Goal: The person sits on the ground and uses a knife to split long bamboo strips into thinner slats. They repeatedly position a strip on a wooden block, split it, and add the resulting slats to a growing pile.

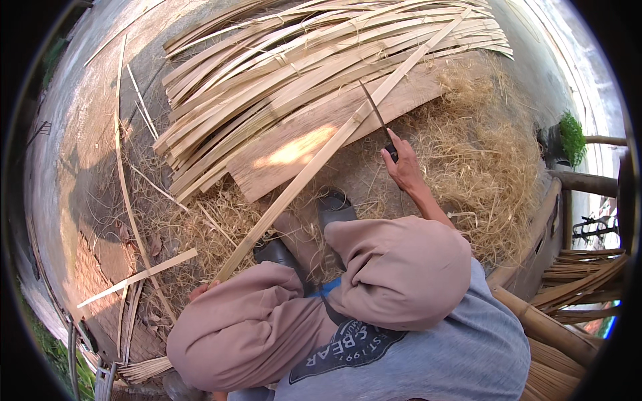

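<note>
My right hand [405, 166] grips a knife [376, 112] by its dark handle, its narrow blade pointing up and away to the left. The blade lies close against a long bamboo strip [314, 167]; whether it touches cannot be told. This strip runs slantwise from beside my left knee, across a flat wooden board [267, 175], to a pile of bamboo strips [267, 100] at the far side. My left hand [202, 290] holds the strip's near end, mostly hidden behind my knee.
Curly bamboo shavings [481, 160] cover much of the ground around the board. Loose strips [122, 154] lie at the left, with a short one [147, 275] nearer me. At the right stand a green plant [572, 138], bamboo poles [545, 324] and stacked thin strips [582, 281].
</note>
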Demonstrator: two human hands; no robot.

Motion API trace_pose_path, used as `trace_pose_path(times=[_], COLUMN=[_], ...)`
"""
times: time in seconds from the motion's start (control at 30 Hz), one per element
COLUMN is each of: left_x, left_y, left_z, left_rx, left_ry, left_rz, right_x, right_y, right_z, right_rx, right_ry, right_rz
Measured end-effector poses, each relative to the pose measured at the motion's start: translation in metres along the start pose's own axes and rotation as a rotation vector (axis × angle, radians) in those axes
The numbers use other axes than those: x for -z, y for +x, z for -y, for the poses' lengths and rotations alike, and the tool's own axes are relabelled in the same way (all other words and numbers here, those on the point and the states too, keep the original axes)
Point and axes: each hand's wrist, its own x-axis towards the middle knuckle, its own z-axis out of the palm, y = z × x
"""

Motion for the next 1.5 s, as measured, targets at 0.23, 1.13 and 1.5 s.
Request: trace_pose_path(times=[0.23,1.13,1.5], left_x=[0.003,0.032,0.001], left_y=[-0.002,-0.033,0.039], left_z=[0.007,0.047,0.001], left_rx=[0.019,0.120,-0.177], left_ry=[-0.001,-0.065,-0.073], left_rz=[-0.002,0.016,-0.126], right_x=[-0.026,0.057,-0.005], right_y=[-0.029,0.101,0.059], right_z=[0.010,-0.119,-0.053], right_rx=[-0.161,-0.550,-0.360], right_ry=[-0.151,-0.284,-0.265], right_rz=[0.387,-0.053,0.098])
